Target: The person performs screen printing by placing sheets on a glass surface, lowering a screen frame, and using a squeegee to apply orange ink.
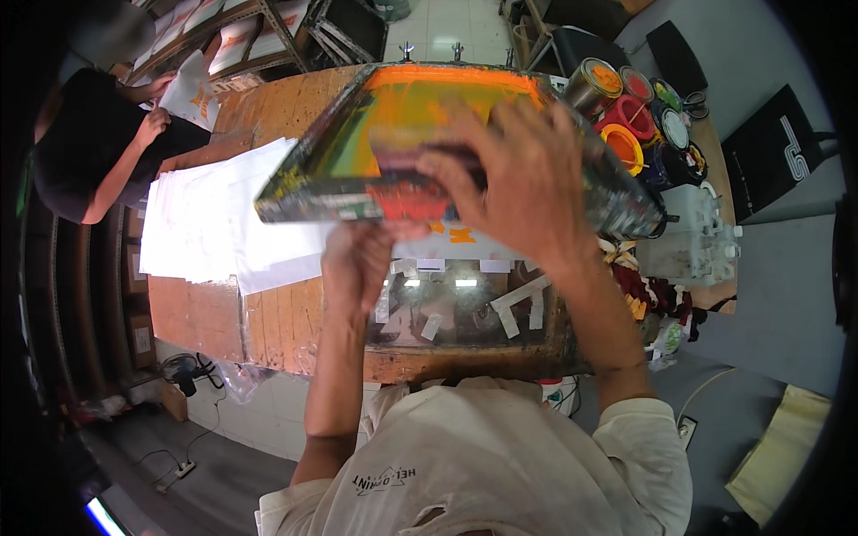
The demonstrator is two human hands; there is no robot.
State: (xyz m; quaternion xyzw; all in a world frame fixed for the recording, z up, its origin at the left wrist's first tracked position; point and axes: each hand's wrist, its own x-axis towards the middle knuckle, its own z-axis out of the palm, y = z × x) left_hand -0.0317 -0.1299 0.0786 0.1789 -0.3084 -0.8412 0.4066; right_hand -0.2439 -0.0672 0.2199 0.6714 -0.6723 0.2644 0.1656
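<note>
Closest in is the person's pale shirt (500, 464), both forearms rising from it. The left hand (357, 259) grips the near edge of the printing screen frame (357, 192) from below, tilted up off the wooden table (277, 322). The right hand (527, 179) lies spread over the frame, fingers pressing a squeegee (407, 165) against the orange-inked mesh. White sheets (214, 219) lie left; open paint cans (626, 107) stand right. Another person (98, 143) handles a sheet at far left

2 bare forearms rise from the lower edge, elbows bent. The left hand (357, 259) is lower, its fingers curled shut in a grip. The right hand (523, 179) is raised higher, back facing up, fingers spread and pressing forward.
</note>
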